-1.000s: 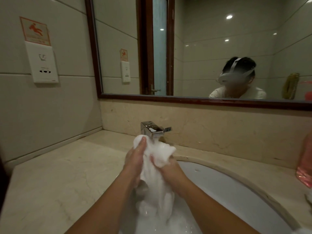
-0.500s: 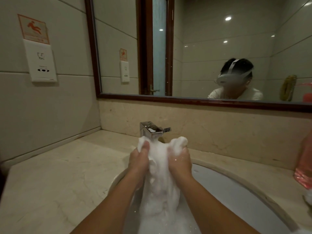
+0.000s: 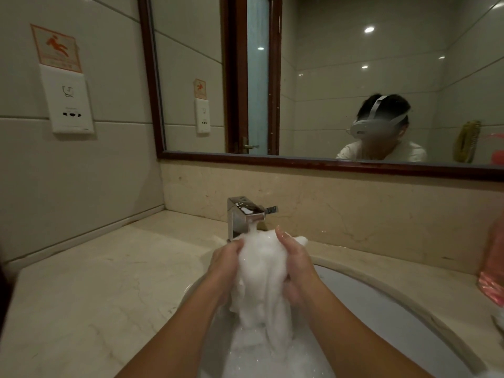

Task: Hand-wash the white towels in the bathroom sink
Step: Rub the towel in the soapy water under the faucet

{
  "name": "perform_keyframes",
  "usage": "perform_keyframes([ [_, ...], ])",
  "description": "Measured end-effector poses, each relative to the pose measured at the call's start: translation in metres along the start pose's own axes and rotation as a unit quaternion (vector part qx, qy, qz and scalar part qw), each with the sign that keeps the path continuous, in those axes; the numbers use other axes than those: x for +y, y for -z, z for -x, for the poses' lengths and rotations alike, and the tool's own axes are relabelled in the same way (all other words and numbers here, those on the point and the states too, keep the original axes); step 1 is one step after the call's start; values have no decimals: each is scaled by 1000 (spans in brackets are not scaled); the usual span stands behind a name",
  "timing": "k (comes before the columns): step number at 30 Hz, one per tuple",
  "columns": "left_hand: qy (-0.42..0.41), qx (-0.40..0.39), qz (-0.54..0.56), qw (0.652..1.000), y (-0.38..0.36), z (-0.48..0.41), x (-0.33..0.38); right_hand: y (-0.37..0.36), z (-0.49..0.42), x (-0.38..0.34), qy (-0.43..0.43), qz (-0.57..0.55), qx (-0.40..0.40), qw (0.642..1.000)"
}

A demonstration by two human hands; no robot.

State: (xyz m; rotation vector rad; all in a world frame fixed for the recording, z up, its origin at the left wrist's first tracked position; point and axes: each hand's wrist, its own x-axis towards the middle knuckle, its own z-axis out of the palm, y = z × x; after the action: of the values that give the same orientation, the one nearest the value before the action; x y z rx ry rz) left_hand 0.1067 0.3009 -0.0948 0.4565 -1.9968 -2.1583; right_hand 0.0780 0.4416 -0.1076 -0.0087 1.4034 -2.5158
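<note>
Unseen and cut-off parts, at my sink

Towel (image 3: pixel 261 274): lower end buried in suds (image 3: pixel 259 358), full length not to be told. My left hand (image 3: pixel 226 260) and right hand (image 3: pixel 297 266), both gripping it: palms and most fingers covered by cloth. Sink (image 3: pixel 381 304): near rim cut by the lower edge, basin floor under suds. Faucet (image 3: pixel 240 214): spout mouth behind suds. Pink item (image 3: pixel 493 268) at the right end of the counter (image 3: pixel 95 282): cut by the right edge, kind unclear. Wall sign (image 3: pixel 57 49): lettering too small to read. Yellow object (image 3: pixel 466 140) in the mirror (image 3: pixel 327 77): blurred, unidentified.
</note>
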Motion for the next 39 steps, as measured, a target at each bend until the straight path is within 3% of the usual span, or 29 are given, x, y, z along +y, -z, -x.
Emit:
perform_keyframes([
  [4,11,-51,38,998,-2,3,1,-4,2,5,-6,22,13,1000],
  [9,-105,6,72,992,-3,4,3,-12,3,5,9,77,39,996],
  [12,-142,3,74,987,-3,7,5,-16,5,5,30,118,47,991],
  [15,-156,23,-6,988,-5,5,3,-18,7,4,21,179,49,982],
  [20,-179,45,-168,968,-9,11,0,-19,6,-9,17,188,98,977],
  [24,-102,-21,-255,961,-14,11,-8,-20,7,-16,60,139,101,983],
  [26,-67,-61,-222,971,-11,8,-12,-24,7,-10,78,168,89,979],
  [30,-29,-10,-165,986,-6,1,-10,-37,9,-4,87,230,104,964],
  [34,-123,54,-138,981,-8,6,-2,-23,12,-3,125,230,132,956],
  [39,-168,87,-53,981,-1,5,3,-27,15,0,111,166,25,980],
])
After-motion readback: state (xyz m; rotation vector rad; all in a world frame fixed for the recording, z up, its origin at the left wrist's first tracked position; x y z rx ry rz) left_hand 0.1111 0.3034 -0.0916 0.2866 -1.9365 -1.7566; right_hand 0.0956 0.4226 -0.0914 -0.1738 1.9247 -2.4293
